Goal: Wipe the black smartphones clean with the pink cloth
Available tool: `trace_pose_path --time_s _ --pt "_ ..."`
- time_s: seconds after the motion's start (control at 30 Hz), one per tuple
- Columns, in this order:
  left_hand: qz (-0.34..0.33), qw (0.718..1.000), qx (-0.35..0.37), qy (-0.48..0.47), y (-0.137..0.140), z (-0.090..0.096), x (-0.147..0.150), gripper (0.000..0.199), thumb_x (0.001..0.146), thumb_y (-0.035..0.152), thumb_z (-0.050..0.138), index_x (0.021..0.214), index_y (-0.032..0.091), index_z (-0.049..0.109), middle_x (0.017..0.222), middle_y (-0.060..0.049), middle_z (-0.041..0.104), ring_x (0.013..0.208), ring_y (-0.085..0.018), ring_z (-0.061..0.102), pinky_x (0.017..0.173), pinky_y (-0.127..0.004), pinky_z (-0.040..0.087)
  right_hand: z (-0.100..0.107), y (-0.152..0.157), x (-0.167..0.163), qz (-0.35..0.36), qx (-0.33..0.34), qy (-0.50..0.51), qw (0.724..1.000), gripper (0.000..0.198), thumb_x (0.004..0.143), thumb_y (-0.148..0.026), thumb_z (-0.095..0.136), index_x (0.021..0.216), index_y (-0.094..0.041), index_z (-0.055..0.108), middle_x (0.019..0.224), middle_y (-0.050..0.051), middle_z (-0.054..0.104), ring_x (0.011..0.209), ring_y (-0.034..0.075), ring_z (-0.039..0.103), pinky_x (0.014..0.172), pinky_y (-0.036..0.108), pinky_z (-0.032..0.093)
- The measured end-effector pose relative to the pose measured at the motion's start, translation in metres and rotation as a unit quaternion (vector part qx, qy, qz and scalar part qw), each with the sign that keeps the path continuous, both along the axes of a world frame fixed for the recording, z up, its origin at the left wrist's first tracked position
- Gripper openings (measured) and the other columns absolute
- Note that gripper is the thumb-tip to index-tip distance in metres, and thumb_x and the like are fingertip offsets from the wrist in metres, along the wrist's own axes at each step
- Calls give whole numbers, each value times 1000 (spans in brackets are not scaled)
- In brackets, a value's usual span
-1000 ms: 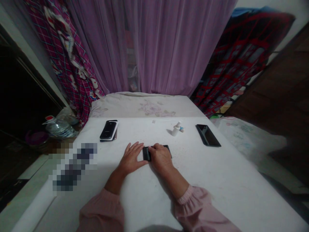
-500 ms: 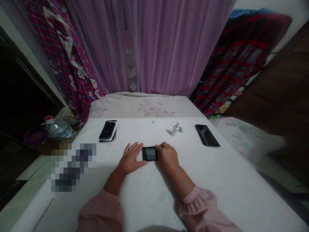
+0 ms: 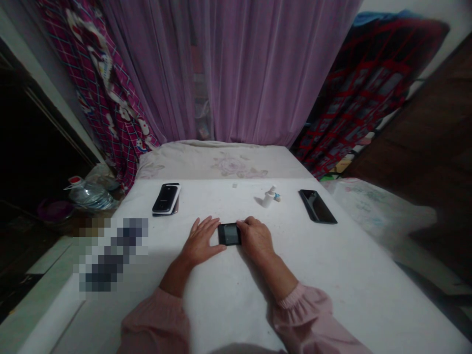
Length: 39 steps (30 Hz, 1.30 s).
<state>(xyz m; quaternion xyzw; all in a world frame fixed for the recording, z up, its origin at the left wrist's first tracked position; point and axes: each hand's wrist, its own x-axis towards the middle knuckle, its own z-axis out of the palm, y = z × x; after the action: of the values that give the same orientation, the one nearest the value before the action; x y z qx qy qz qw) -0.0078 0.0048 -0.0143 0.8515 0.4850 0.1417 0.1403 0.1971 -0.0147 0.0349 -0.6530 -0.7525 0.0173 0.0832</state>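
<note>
A small dark phone [image 3: 230, 234] lies sideways on the white cloth between my hands, its screen facing up with a greyish sheen. My left hand [image 3: 201, 242] rests around the phone's left end, fingers stretched and spread, with the fingertips at the top corner and the thumb by the lower corner. Curled over the right end, my right hand [image 3: 257, 240] has its thumb and fingers closed on the phone's edge; those fingers are partly hidden. Beyond the hands stands a small white bottle [image 3: 269, 197] with a nozzle, next to a small blue-and-white item [image 3: 277, 197].
Several stacked phones [image 3: 166, 199] lie at the left back of the white-covered table [image 3: 232, 305]. A larger dark phone or tablet [image 3: 317, 206] lies at the right. A tiny pale square [image 3: 234, 186] sits near the far cloth edge. Purple curtains [image 3: 254, 73] hang behind.
Almost nothing differs. The view has shifted very slightly; both hands and the phone keep the same positions relative to each other.
</note>
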Motion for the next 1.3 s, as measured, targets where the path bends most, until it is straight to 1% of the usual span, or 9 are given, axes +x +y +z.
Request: trace_pose_path --time_s 0.13,0.23,0.37,0.57,0.67,0.83,1.0,1.13,1.3 --pt "1 1000 0 -3 1 -1 -2 71 80 55 64 141 25 42 147 -8 47 141 -28 33 118 -52 13 0 -2 28 -62 -4 -12 998 28 93 -23 49 110 -27 71 98 8 66 82 21 60 67 29 40" --pt "5 1000 -5 3 0 1 -2 72 80 55 65 140 23 42 147 -8 46 141 -28 33 118 -52 13 -4 -4 40 -82 3 -8 997 29 93 -22 47 109 -25 71 99 8 66 81 21 60 66 30 40" --pt "4 1000 -4 3 0 1 -2 72 79 54 65 140 23 43 147 -9 47 141 -28 33 118 -52 14 -10 -8 42 -76 17 -18 997 31 93 -21 46 112 -24 70 98 8 66 79 20 59 66 30 39" --pt "-1 1000 8 0 1 -3 -2 71 80 56 63 141 26 41 146 -8 47 141 -28 33 118 -51 14 -7 -19 35 -55 7 -52 997 30 95 -21 45 112 -23 69 97 9 66 81 19 58 68 29 38" --pt "2 1000 12 0 1 -4 -1 70 80 56 64 140 26 42 146 -8 48 141 -28 33 118 -51 14 -8 -22 24 -27 2 -51 998 30 95 -19 46 115 -21 68 100 10 65 85 20 58 70 29 39" --pt "5 1000 8 3 1 -2 0 70 80 55 65 139 26 43 146 -7 48 141 -28 33 118 -51 15 -10 -23 -3 43 11 -27 999 31 96 -19 44 118 -19 66 100 12 66 89 20 58 74 29 40" --pt "7 1000 -14 11 0 4 1 69 78 47 69 138 24 44 146 -8 47 141 -27 33 118 -52 14 -12 -21 -27 120 34 9 992 28 98 -23 44 111 -21 69 96 9 66 90 20 57 76 29 40" --pt "8 1000 -25 13 0 8 3 66 78 39 70 137 23 45 147 -8 47 141 -27 33 119 -52 13 -12 -18 -32 183 45 47 981 23 97 -27 50 104 -26 72 94 5 67 90 18 56 74 28 39" --pt "10 999 -26 16 0 8 2 71 76 44 73 138 21 45 146 -9 48 141 -27 33 119 -52 13 -14 -13 -25 218 61 85 970 18 94 -27 57 99 -28 74 88 3 67 83 15 56 68 25 38"
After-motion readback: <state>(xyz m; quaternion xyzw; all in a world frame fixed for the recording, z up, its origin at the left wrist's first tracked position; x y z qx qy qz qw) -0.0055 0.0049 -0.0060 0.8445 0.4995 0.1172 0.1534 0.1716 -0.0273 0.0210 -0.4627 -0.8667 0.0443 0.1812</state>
